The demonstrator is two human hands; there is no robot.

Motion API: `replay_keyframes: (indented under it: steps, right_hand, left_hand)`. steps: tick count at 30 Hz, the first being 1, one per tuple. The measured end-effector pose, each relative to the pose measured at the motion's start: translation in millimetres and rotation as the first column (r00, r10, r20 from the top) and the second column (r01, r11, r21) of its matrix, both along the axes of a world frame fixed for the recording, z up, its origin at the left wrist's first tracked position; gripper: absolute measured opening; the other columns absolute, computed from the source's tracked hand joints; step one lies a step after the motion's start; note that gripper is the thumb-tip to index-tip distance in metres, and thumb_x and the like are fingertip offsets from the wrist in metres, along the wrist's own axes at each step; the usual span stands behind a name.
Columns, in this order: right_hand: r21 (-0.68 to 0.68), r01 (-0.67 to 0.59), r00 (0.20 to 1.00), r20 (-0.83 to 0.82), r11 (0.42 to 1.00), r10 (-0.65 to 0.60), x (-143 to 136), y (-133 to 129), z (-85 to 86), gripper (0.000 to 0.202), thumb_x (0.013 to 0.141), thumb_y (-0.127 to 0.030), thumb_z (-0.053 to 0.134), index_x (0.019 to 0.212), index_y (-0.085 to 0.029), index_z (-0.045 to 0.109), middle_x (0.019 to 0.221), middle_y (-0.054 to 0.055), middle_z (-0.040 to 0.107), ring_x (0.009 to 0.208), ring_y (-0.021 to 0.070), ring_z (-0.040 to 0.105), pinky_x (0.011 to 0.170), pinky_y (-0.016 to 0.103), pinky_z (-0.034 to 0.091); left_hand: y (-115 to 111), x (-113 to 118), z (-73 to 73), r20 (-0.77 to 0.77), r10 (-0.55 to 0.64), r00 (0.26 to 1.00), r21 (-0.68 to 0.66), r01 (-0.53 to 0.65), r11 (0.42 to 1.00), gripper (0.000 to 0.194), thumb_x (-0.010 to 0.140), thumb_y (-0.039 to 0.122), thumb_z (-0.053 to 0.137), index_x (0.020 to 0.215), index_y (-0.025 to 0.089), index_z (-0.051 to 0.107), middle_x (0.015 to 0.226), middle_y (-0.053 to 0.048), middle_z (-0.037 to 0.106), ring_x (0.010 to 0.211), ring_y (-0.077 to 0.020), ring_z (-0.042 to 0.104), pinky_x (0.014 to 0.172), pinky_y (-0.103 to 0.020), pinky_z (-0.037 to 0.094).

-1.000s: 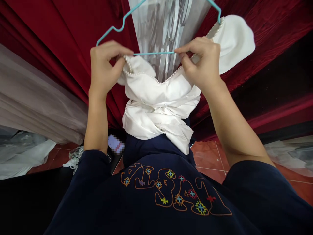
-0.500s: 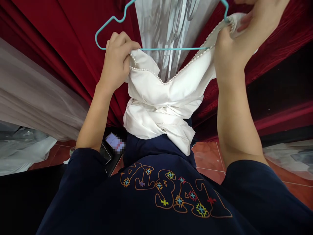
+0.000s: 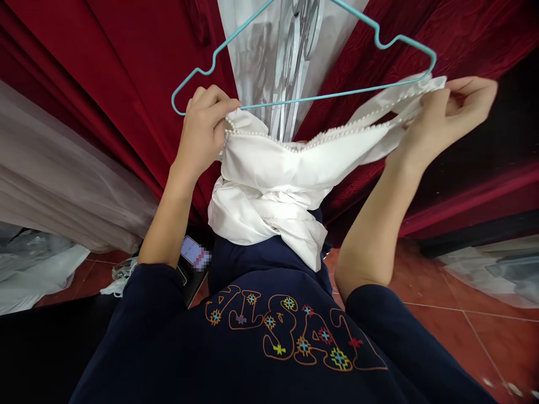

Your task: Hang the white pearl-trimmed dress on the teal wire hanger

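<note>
A white garment (image 3: 290, 168) with pearl-beaded edges hangs in front of me, its lower part bunched over my lap. My left hand (image 3: 208, 120) is closed on its left shoulder part and on the lower left of a light blue hanger (image 3: 311, 99). My right hand (image 3: 450, 109) pinches the beaded strap on the right and pulls it outward, away from the body of the garment. The hanger's right end lies over the white strap, left of my right hand. Some right fingertips are hidden behind the fabric.
Red curtains (image 3: 126, 73) and a pale sheer curtain (image 3: 63, 163) hang ahead and to the left. A lit phone (image 3: 191, 249) lies on a dark surface by my left elbow. Clear plastic (image 3: 497, 269) rests on the red tiled floor (image 3: 429, 320) at right.
My right hand has moved right and down, drawing the strap outward. More of the hanger shows, with its right end uncovered and tilted up. My left hand is slightly lower.
</note>
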State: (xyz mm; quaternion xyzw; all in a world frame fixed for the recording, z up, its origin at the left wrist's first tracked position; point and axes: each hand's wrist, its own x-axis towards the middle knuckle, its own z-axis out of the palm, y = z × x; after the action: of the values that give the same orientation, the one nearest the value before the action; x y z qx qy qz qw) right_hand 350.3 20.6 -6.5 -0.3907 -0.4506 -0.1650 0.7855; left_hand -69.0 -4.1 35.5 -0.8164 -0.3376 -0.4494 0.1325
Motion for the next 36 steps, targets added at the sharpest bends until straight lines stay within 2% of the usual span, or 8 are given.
replay_keyframes:
  steps: [3, 8, 11, 17, 23, 26, 30, 36]
  right_hand:
    - [0.083, 0.085, 0.996, 0.026, 0.993, -0.088, -62.9, -20.7, 6.3, 0.088, 0.084, -0.1, 0.03, 0.103, -0.025, 0.071, 0.097, -0.001, 0.065, 0.075, 0.0131, 0.068, 0.07, 0.038, 0.046]
    - [-0.48, -0.142, 0.878, 0.342, 0.866, 0.334, -133.3, -34.3, 34.0, 0.023, 0.108, -0.034, 0.058, 0.113, -0.021, 0.077, 0.103, 0.006, 0.078, 0.089, 0.0186, 0.072, 0.085, 0.036, 0.056]
    - [-0.635, -0.088, 0.835, 0.374, 0.768, 0.405, -132.5, -36.5, 37.0, 0.022, 0.099, -0.011, 0.058, 0.107, -0.021, 0.076, 0.101, 0.006, 0.079, 0.091, 0.0197, 0.071, 0.09, 0.035, 0.056]
    - [-0.642, 0.0, 0.803, 0.457, 0.767, 0.383, -103.0, -41.3, 39.5, 0.011, 0.1, -0.031, 0.067, 0.104, -0.023, 0.074, 0.098, 0.008, 0.079, 0.085, 0.0232, 0.071, 0.082, 0.036, 0.053]
    - [-0.661, 0.06, 0.747, 0.527, 0.748, 0.406, -101.4, -44.7, 53.9, 0.014, 0.099, -0.034, 0.07, 0.102, -0.022, 0.075, 0.101, 0.01, 0.08, 0.093, 0.026, 0.074, 0.084, 0.037, 0.054]
    - [-0.664, 0.085, 0.743, 0.539, 0.743, 0.396, -103.0, -50.0, 58.0, 0.009, 0.098, -0.028, 0.07, 0.102, -0.022, 0.076, 0.104, 0.01, 0.081, 0.096, 0.0272, 0.075, 0.087, 0.038, 0.055]
    - [-0.65, 0.129, 0.715, 0.585, 0.749, 0.384, -101.9, -53.2, 60.8, 0.012, 0.098, -0.025, 0.068, 0.105, -0.021, 0.077, 0.104, 0.01, 0.081, 0.094, 0.0269, 0.076, 0.085, 0.038, 0.056]
    - [-0.65, 0.112, 0.717, 0.577, 0.752, 0.392, -101.6, -51.5, 59.3, 0.012, 0.098, -0.032, 0.069, 0.102, -0.023, 0.076, 0.103, 0.008, 0.081, 0.091, 0.0263, 0.075, 0.085, 0.038, 0.057]
  left_hand:
    - [5.7, 5.0, -8.7, 0.018, -0.016, 1.0, -0.044, 0.017, 0.999, 0.036, 0.107, 0.028, 0.045, 0.119, 0.034, 0.079, 0.106, -0.009, 0.07, 0.1, -0.0325, 0.058, 0.088, -0.052, 0.046]
    - [9.5, 8.1, -17.6, 0.069, -0.025, 0.997, -0.128, 0.034, 0.991, 0.034, 0.109, 0.038, 0.045, 0.126, 0.037, 0.075, 0.114, -0.007, 0.071, 0.112, -0.0312, 0.057, 0.101, -0.053, 0.046]
    - [8.8, 7.7, -26.6, 0.125, -0.007, 0.992, -0.13, 0.023, 0.991, 0.031, 0.109, 0.042, 0.049, 0.125, 0.035, 0.074, 0.118, -0.007, 0.071, 0.123, -0.031, 0.057, 0.107, -0.054, 0.046]
    - [-10.0, 0.6, -61.0, 0.263, 0.111, 0.958, -0.012, -0.112, 0.994, 0.025, 0.101, 0.039, 0.055, 0.103, 0.03, 0.078, 0.1, -0.011, 0.071, 0.104, -0.0328, 0.07, 0.091, -0.051, 0.055]
    - [-12.9, -38.7, -68.4, 0.426, 0.156, 0.891, -0.297, -0.026, 0.954, 0.019, 0.092, 0.026, 0.059, 0.096, 0.026, 0.077, 0.089, -0.003, 0.075, 0.079, -0.0222, 0.067, 0.071, -0.039, 0.051]
    - [19.7, -71.9, -55.7, 0.534, 0.154, 0.831, -0.311, 0.024, 0.95, 0.012, 0.096, 0.025, 0.062, 0.1, 0.023, 0.073, 0.079, 0.003, 0.068, 0.067, -0.0126, 0.054, 0.06, -0.032, 0.04]
    - [73.1, -101.3, -13.5, 0.534, -0.086, 0.841, -0.014, 0.111, 0.994, 0.012, 0.106, 0.029, 0.066, 0.102, 0.018, 0.067, 0.076, 0.008, 0.059, 0.065, -0.0045, 0.042, 0.06, -0.027, 0.04]
    - [101.1, -41.3, 61.8, 0.397, -0.122, 0.91, 0.006, 0.131, 0.991, 0.021, 0.094, 0.001, 0.073, 0.097, 0.021, 0.07, 0.093, 0.012, 0.071, 0.072, -0.0047, 0.05, 0.066, -0.031, 0.044]
